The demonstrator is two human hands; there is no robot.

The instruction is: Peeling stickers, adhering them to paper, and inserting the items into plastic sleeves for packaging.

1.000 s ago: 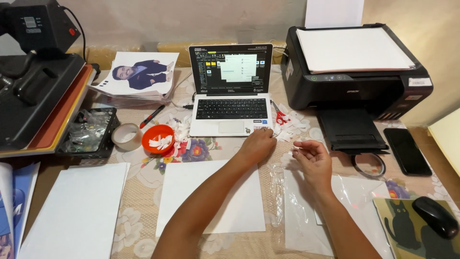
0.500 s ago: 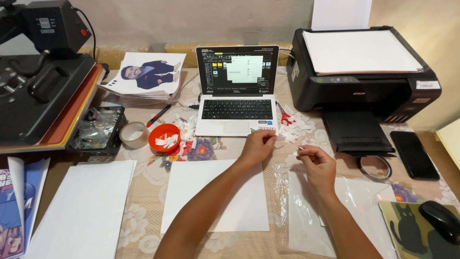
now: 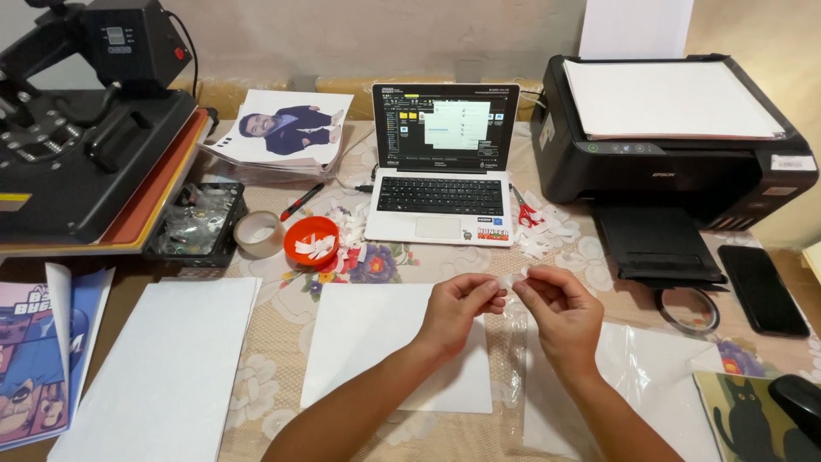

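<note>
— Two hands are meeting over the table: the left hand (image 3: 457,308) and the right hand (image 3: 556,308) are both pinching a small white strip (image 3: 516,279) between their fingertips.

— What is lying beneath them?

— One white sheet (image 3: 368,342) is sitting under the left wrist, and a clear plastic sleeve (image 3: 650,359) is lying under the right.

— And farther out?

— One open laptop (image 3: 445,171) is glowing straight ahead, one black printer (image 3: 676,137) is standing to the right, and one orange bowl (image 3: 312,239) of scraps is resting beside a tape roll (image 3: 259,233). A heat press (image 3: 77,128) is filling the left edge. A floral tablecloth (image 3: 274,376) is covering the table.
</note>
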